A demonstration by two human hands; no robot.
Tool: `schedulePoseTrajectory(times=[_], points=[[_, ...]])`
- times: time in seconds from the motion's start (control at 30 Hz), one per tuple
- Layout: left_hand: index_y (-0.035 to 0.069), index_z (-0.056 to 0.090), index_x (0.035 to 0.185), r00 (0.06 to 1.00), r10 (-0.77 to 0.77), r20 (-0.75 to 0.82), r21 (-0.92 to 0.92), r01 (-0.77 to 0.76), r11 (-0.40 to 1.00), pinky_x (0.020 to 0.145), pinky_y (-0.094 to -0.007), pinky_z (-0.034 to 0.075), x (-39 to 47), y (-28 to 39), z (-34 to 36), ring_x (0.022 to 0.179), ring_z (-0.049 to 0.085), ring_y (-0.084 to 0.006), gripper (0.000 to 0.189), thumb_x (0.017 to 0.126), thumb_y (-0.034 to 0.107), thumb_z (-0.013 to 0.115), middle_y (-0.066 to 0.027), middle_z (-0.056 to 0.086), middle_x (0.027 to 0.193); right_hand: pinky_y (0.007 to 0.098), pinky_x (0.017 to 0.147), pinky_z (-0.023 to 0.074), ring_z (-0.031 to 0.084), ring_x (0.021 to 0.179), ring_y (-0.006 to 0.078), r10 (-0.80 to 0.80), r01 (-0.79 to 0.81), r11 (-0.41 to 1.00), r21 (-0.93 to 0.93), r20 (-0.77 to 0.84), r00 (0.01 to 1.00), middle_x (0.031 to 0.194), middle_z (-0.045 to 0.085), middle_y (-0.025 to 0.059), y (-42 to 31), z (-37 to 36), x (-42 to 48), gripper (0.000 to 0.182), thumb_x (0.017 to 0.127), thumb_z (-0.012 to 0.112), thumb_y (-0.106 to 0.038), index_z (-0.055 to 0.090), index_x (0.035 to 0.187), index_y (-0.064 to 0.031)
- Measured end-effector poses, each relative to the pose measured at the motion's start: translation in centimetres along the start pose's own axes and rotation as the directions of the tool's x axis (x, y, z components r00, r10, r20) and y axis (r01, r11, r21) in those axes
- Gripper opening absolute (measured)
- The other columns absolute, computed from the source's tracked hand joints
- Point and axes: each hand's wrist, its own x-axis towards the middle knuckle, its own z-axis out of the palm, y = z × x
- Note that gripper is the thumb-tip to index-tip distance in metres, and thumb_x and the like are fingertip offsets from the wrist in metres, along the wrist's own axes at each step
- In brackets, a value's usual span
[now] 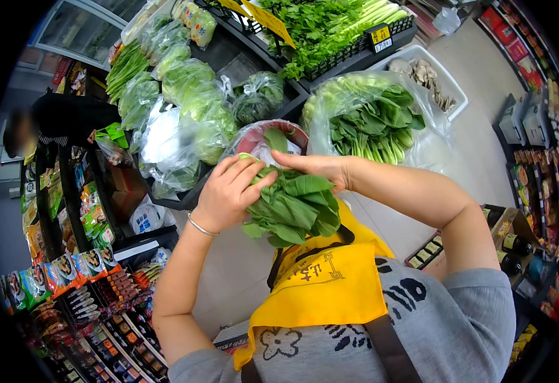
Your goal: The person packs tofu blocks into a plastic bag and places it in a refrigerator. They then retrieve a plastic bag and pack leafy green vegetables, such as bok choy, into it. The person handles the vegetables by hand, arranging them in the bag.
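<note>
A bunch of leafy greens (303, 206), bok choy by its look, is held in front of my yellow apron (313, 292). My left hand (231, 191) grips the pale stem end, fingers curled over it. My right hand (315, 168) is around the bunch from the other side, thumb extended and most fingers hidden behind leaves. Just beyond the right thumb, a single green leaf (275, 139) stands over a red bin (296, 133) lined with plastic. At the right, an open clear plastic bag (325, 103) holds more of the same greens (375, 127).
Bagged lettuces (198, 105) fill a black display stand at the left. A black crate of celery (337, 33) and a white tub (459, 103) of mushrooms (425, 76) sit beyond. Packaged-goods shelves (73, 206) flank both sides. Another person (76, 115) bends at the far left.
</note>
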Motion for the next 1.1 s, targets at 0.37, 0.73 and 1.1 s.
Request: schedulePoseTrajectory(times=[0.37, 0.73, 1.1], points=[[0.003, 0.051, 0.111, 0.926, -0.014, 0.377, 0.136, -0.04, 0.99, 0.104, -0.0493, 0.027, 2.9, -0.1, 1.9, 0.12, 0.042, -0.028, 0.044, 0.069, 0.014, 0.061, -0.0092, 0.053, 0.116, 0.0375, 0.079, 0.0545, 0.066, 0.085, 0.0222, 0.036, -0.048, 0.993, 0.11, 0.108, 0.993, 0.099, 0.065, 0.0132, 2.3, -2.6, 2.4, 0.055, 0.078, 0.068, -0.045, 0.058, 0.108, -0.0006], [0.012, 0.042, 0.127, 0.928, -0.189, 0.322, 0.306, 0.087, 0.948, 0.101, -0.0574, 0.027, 1.7, -0.1, 1.2, 0.123, 0.04, -0.0293, 0.059, 0.071, 0.015, 0.062, -0.0103, 0.05, 0.121, 0.038, 0.079, 0.0545, 0.064, 0.092, 0.0242, 0.008, -0.071, 0.957, 0.282, 0.219, 0.976, 0.106, 0.063, 0.0155, 4.2, -4.1, 5.8, 0.032, 0.092, 0.048, -0.019, 0.052, 0.117, 0.0011], [0.002, 0.048, 0.124, 0.965, -0.261, 0.0, -0.242, 0.253, 0.937, 0.103, -0.0426, 0.034, -5.3, -4.1, -5.2, 0.123, 0.042, -0.0314, 0.06, 0.07, 0.015, 0.07, -0.0164, 0.045, 0.132, 0.041, 0.082, 0.0532, 0.062, 0.095, 0.0252, -0.367, 0.342, 0.784, 0.518, -0.058, 0.928, 0.109, 0.061, 0.0163, 4.4, -1.2, 11.1, 0.031, 0.094, 0.046, -0.021, 0.054, 0.118, -0.0037]])
